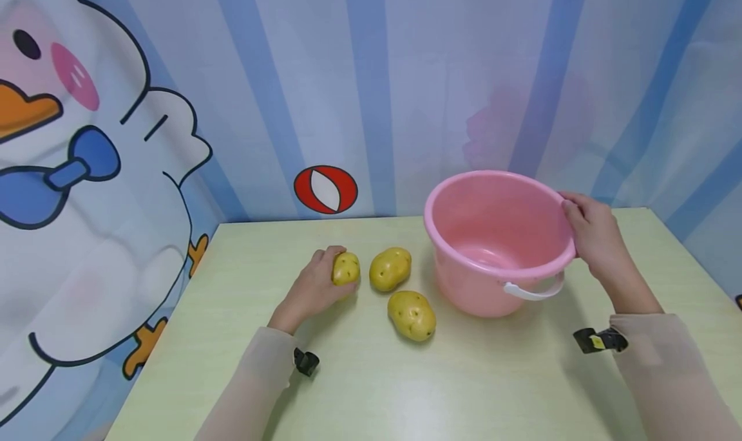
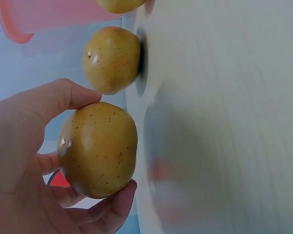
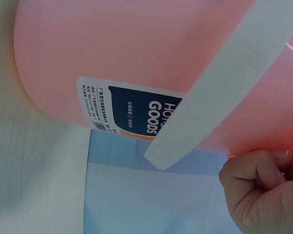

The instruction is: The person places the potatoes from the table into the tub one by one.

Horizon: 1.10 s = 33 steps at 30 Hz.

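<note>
My left hand grips a yellow potato, thumb on one side and fingers on the other. In the left wrist view this potato is apart from its shadow on the table. Just right of it lies a second potato, and a third potato lies nearer the front. The pink bucket stands right of the potatoes, with nothing seen inside. My right hand pinches the bucket's right rim; some of its fingers are hidden. The bucket's white handle hangs down past a printed label.
The pale wooden table ends at the back against a blue striped curtain. A cartoon duck is printed on the curtain at left. Each wrist wears a small black camera mount.
</note>
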### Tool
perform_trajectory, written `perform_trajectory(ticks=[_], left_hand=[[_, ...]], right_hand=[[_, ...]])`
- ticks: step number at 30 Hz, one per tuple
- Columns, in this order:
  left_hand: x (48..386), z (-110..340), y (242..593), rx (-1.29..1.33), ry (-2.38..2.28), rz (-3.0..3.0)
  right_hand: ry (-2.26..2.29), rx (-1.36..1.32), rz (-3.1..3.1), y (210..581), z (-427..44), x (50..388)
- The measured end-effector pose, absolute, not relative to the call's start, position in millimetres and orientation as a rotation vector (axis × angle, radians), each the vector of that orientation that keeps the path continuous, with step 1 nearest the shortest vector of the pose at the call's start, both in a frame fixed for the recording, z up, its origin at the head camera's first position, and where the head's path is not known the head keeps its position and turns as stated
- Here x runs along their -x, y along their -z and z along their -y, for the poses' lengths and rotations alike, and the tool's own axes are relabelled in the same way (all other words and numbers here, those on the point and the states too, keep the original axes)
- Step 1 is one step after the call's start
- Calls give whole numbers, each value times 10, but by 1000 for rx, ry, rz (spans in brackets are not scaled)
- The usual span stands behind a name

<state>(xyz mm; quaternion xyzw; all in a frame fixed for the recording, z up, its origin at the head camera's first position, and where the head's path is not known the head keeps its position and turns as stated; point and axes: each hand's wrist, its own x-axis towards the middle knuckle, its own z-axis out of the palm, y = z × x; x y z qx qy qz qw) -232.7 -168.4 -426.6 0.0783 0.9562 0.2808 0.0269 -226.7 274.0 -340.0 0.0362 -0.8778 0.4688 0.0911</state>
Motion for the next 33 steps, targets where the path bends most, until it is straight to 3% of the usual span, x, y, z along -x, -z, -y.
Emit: perform_trajectory(ticks=[33], left_hand=[[2359,1668,4015,-304,-910,-2980]], right_hand=[[-1391,-100,2609,3398,-2736,2264]])
